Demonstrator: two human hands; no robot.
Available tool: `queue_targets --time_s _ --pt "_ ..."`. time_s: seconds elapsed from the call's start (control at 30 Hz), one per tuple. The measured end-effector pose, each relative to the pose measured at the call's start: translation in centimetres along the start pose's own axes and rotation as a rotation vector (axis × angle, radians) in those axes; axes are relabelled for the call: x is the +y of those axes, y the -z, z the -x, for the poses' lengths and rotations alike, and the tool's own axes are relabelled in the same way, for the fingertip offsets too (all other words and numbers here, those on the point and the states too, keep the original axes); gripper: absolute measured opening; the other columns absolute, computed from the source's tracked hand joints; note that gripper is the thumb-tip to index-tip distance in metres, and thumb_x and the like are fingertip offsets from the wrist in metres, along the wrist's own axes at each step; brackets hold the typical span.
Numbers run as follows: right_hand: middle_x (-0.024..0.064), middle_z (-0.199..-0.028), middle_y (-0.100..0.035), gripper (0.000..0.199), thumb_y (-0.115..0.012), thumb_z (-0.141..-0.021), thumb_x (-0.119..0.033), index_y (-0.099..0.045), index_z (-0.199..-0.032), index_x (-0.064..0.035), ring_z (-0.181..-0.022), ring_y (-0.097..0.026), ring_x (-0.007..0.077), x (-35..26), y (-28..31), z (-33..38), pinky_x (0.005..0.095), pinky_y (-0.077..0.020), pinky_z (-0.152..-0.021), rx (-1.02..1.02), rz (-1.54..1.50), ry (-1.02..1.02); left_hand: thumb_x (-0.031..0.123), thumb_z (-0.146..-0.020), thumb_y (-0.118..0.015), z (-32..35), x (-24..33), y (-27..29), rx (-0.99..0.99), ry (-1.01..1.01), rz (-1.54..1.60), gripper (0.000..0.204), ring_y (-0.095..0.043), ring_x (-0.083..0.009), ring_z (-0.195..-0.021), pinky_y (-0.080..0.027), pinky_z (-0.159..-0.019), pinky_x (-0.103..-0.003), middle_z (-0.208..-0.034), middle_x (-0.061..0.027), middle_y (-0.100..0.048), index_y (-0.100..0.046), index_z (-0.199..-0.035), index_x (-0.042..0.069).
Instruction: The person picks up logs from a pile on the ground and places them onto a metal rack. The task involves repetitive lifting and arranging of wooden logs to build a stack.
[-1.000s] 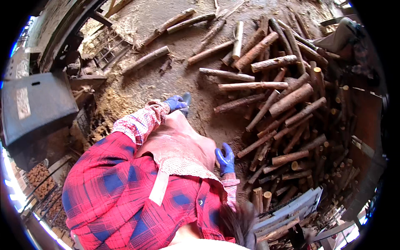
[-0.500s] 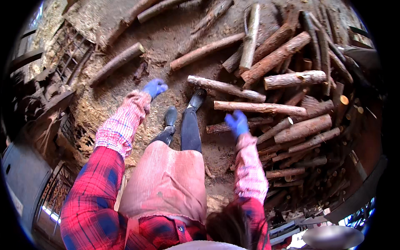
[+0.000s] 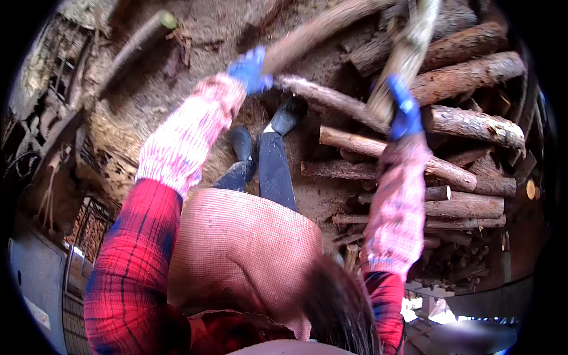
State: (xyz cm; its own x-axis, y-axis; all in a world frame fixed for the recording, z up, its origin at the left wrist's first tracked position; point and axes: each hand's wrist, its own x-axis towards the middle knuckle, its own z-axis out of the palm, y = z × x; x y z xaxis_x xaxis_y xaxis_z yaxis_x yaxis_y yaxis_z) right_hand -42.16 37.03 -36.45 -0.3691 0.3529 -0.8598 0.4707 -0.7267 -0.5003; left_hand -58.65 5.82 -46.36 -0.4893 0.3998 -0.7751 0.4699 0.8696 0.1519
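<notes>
My left hand (image 3: 249,71), in a blue glove, has its fingers spread beside the left end of a long brown log (image 3: 319,34). Whether it touches that log I cannot tell. Over the near end of a pale, bark-stripped log (image 3: 412,50) lies my gloved right hand (image 3: 406,109), its fingers along the right side and a bit of blue showing on the left side. Both the hand and this log are somewhat blurred. Below it a thin log (image 3: 337,97) and a reddish log (image 3: 355,141) lie crosswise, partly hidden by my right forearm.
A pile of logs (image 3: 467,207) fills the right side, with thick ones (image 3: 473,127) near my right hand. My boots (image 3: 288,115) stand on dirt close to the thin log's end. Another log (image 3: 139,50) lies at the far left, near metal scrap and a grey panel (image 3: 38,272).
My view has moved closer to the logs. Both hands have reached farther forward, the left to the brown log's end, the right from above the reddish log to the pale log.
</notes>
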Motion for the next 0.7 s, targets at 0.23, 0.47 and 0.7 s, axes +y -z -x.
queue_targets --time_s 0.23,0.47,0.7 --pt "0.0025 -0.093 -0.060 0.043 -0.073 -0.077 -0.017 -0.059 -0.113 0.0007 -0.081 -0.057 0.0125 6.4 -2.9 24.8 0.0285 -0.0476 -0.075 -0.019 -0.138 -0.189 0.040 -0.075 -0.076 20.8 5.3 10.8 -0.861 0.323 1.772 0.062 -0.065 -0.0243 -0.085 -0.055 -0.075 -0.039 -0.096 -0.0167 -0.063 -0.053 -0.118 0.003" --pt "0.0094 -0.085 -0.062 0.052 -0.079 -0.072 -0.030 -0.058 -0.105 0.0032 -0.080 -0.062 0.0223 5.2 -8.3 41.2 0.0369 -0.0503 -0.072 0.497 0.630 0.236 0.037 -0.081 -0.069 32.8 9.8 15.6 -0.952 0.339 1.823 0.054 -0.065 -0.0301 -0.075 -0.057 -0.067 -0.045 -0.086 -0.0173 -0.063 -0.050 -0.109 -0.004" --pt "0.0110 -0.103 -0.060 0.043 -0.072 -0.083 -0.019 -0.052 -0.116 0.0005 -0.096 -0.059 0.0173 12.2 -7.7 58.0 0.0352 -0.0506 -0.085 -0.067 -0.643 0.074 0.027 -0.086 -0.065 56.2 10.5 16.6 -0.781 -0.052 1.484 0.036 -0.065 -0.0197 -0.085 -0.054 -0.079 -0.034 -0.096 -0.0097 -0.066 -0.060 -0.112 0.002"
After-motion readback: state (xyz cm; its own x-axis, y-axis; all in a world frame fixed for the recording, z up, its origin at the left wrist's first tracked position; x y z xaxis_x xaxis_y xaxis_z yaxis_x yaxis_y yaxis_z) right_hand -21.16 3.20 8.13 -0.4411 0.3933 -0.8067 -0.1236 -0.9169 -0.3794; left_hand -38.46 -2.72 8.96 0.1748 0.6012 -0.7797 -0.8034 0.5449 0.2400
